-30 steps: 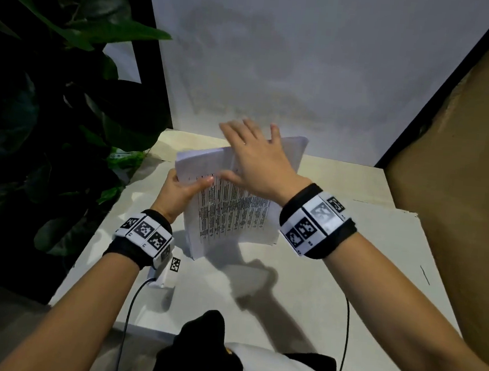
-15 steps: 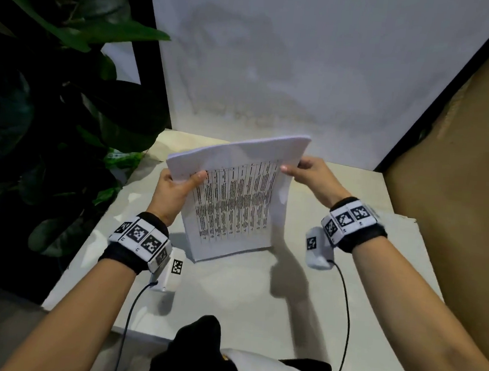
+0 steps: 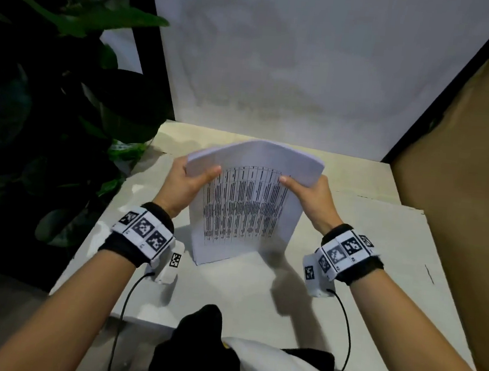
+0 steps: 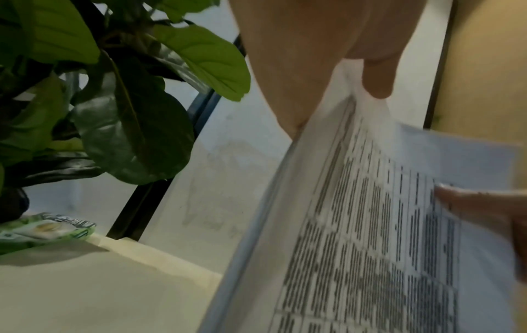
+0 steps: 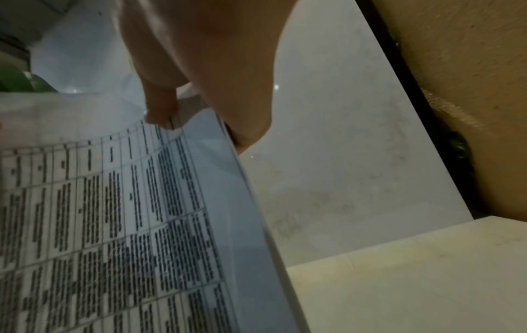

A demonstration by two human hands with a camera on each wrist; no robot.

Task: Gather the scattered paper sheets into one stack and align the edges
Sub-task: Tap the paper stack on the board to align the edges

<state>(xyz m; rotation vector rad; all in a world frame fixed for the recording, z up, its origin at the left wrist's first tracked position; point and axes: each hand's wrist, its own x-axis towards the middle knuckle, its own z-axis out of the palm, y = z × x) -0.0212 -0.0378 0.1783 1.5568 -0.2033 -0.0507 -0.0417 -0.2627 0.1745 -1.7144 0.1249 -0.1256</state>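
Dark cloth (image 3: 193,349) and a bit of white and yellow clothing lowest in the head view, nearest of all. Then two forearms with patterned wristbands (image 3: 144,232), cables trailing back over the near edge of the pale table (image 3: 374,315).

Farther out, between the wrists: paper stack (image 3: 244,212), gathered into one bundle and stood on end, bottom short edge seemingly on the table, long axis running upward and away, printed table facing back toward the person. Top portion bowed over toward the wall.

Left hand (image 3: 184,183) clamped on the upper left side edge, thumb (image 4: 376,76) on the printed face, other fingers behind and out of sight. Right hand (image 3: 310,197) clamped likewise on the upper right edge, thumb (image 5: 159,106) on the front. Stack directly between the two hands, neither nearer than the other.

Judged step: squaring the edges. Probable next move a tap straight down along the long axis, both grips eased so the sheets can settle; side edges already look close to flush in the wrist views, though blurred.

Beyond: green packet (image 4: 42,229) by the leafy plant (image 4: 128,112) at left, white wall (image 3: 306,72) behind, brown board (image 3: 458,189) at right.
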